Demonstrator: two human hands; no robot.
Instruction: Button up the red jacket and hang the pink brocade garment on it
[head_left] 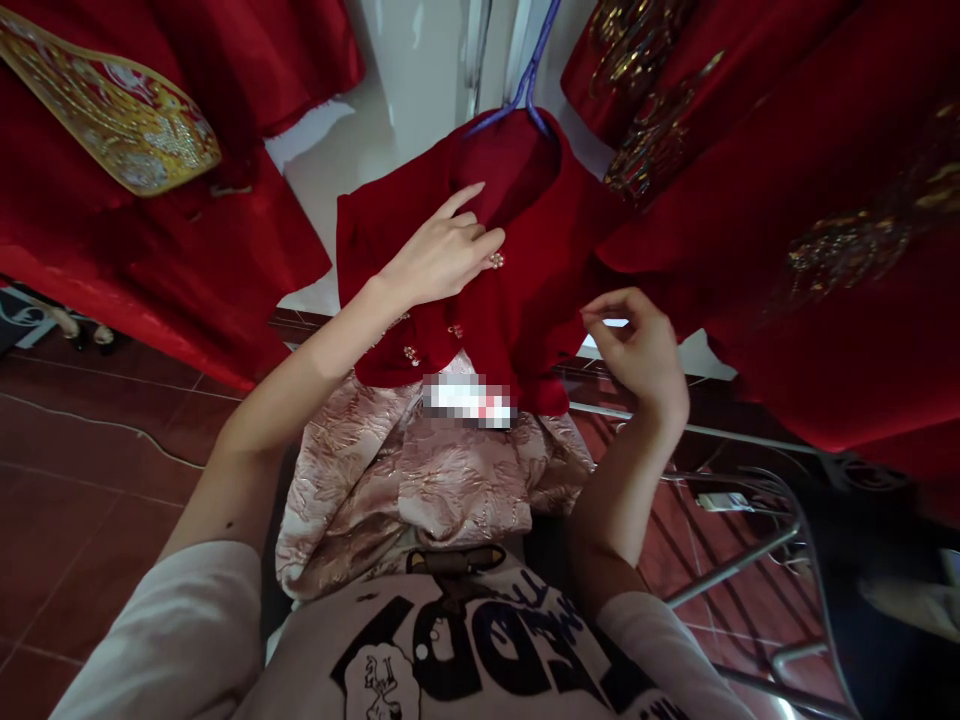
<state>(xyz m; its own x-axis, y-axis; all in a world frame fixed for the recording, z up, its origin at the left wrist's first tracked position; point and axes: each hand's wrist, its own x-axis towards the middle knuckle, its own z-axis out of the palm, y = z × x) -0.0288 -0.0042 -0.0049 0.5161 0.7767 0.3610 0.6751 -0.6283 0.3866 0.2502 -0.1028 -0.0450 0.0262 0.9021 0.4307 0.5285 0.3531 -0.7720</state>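
Note:
A dark red jacket (525, 290) with jewelled flower buttons hangs in front of me on a purple hanger (531, 85), its lower part resting against my lap. My left hand (446, 250) lies on the jacket's front, index finger stretched toward the neckline. Its thumb and curled fingers close on the cloth by a jewelled button (496, 260). Off the right side of the jacket, my right hand (634, 340) is raised with thumb and fingertips pinched together. Anything between those tips is too small to make out. Pink brocade fabric (465, 480) covers my lap below the jacket.
Red garments with gold beading hang on the left (112, 110) and right (750, 230). A metal chair frame (742, 565) stands at the lower right. A cable (150, 440) runs across the tiled floor (67, 530). A pixelated white patch lies on the brocade.

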